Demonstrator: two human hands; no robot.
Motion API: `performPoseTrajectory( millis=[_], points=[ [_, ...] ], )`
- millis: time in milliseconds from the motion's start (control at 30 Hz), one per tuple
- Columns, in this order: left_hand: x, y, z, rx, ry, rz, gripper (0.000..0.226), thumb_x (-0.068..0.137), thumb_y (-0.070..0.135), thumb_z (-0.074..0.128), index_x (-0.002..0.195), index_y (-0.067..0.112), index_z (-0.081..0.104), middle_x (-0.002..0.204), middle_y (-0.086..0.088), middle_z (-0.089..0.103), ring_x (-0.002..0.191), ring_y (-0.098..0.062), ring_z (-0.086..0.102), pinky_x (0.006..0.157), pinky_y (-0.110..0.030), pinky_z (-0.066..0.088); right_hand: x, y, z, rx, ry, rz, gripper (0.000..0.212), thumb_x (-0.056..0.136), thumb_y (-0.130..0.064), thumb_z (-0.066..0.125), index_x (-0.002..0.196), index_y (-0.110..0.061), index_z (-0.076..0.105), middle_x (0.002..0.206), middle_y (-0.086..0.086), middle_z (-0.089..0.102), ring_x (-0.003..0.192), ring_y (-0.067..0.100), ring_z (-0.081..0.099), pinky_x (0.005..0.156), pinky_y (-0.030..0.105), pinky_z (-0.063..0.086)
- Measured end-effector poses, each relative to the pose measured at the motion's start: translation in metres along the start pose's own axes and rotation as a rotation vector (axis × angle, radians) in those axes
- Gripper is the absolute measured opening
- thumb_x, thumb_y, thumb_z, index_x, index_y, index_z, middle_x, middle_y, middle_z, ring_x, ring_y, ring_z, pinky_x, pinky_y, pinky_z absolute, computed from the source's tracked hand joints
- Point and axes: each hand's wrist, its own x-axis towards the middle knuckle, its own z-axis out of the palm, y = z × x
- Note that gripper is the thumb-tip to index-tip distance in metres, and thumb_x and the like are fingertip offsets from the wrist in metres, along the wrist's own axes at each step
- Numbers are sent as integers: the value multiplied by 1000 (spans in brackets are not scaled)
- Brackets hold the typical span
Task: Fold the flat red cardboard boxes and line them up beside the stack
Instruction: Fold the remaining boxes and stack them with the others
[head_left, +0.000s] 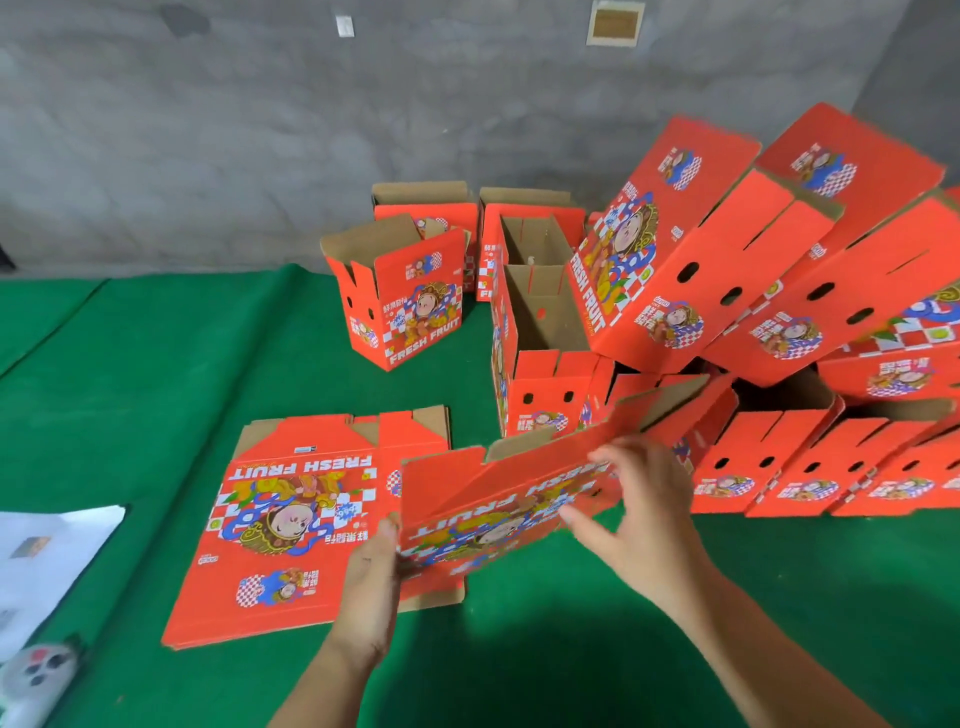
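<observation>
The left hand (371, 577) pinched the near left edge of a flat red printed cardboard box blank (498, 504), lifted clear of the low stack of flat red blanks (291, 525) lying on the green mat (156, 374), while the right hand (636, 512) rested on its upper right part with fingers spread and loosely curled, seemingly to steady the sheet for opening it into a tube. Just beyond stood folded red fruit boxes (540, 332), some upright and open-topped, others (675, 244) tipped over them in a loose heap. That crowding suggested the new box would need a free spot nearer the stack.
</observation>
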Motion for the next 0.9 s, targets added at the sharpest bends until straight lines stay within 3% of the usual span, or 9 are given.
performPoseTrajectory(
  millis=[100,167,267,367,500,567,667,800,900],
  points=[
    [-5,0,13,51,79,-34,65,101,63,38,93,10,74,94,-16,74,87,-31,72,80,-41,60,3,13,3,245,93,334,95,64,-53,88,141,-17,44,137,-5,46,131,19,48,109,48,43],
    [-4,3,19,51,193,-42,74,98,71,31,98,8,69,85,-19,64,83,-32,62,83,-50,55,4,17,3,337,-14,364,102,67,-58,84,150,-30,32,146,-22,41,141,2,38,115,45,37],
    [0,4,22,7,341,-62,77,105,68,26,92,6,70,86,-27,70,88,-48,69,96,-63,53,5,15,3,554,-123,328,79,72,-57,84,137,-40,43,135,-11,58,131,14,53,113,54,39],
    [2,10,23,-101,433,-62,66,107,65,31,80,23,75,83,-7,76,88,-40,71,81,-45,63,16,14,-11,513,-134,297,54,71,-50,88,109,-31,55,104,-5,69,103,24,65,95,62,46],
    [-1,37,25,-75,261,115,76,84,91,44,98,21,72,105,-16,73,102,-34,67,103,-60,49,25,23,-29,123,-245,322,61,58,-69,81,94,-31,48,97,-6,68,98,19,60,97,51,41],
    [-2,54,24,-4,86,251,94,75,97,48,113,13,65,114,-14,73,109,-31,67,105,-48,50,26,20,-34,216,-312,310,58,67,-55,87,96,-35,40,95,-8,72,85,11,65,82,45,48],
    [-1,79,18,175,-180,346,78,76,80,71,126,20,66,120,-6,76,111,-21,71,94,-34,58,23,17,-30,238,-366,311,64,75,-50,83,101,-28,30,92,-5,70,83,18,68,76,47,52],
    [1,93,15,301,-253,252,30,86,56,75,103,32,79,90,3,80,80,-7,74,71,-24,58,21,12,-24,365,-367,326,62,75,-39,87,105,-42,33,86,-11,70,71,11,68,68,39,53],
    [-2,98,15,170,-181,132,31,99,58,60,86,39,82,79,8,79,69,-3,72,61,-18,56,14,8,-23,426,-351,248,72,73,-15,92,106,-47,36,81,-23,64,58,3,53,59,16,44]
  ],
)
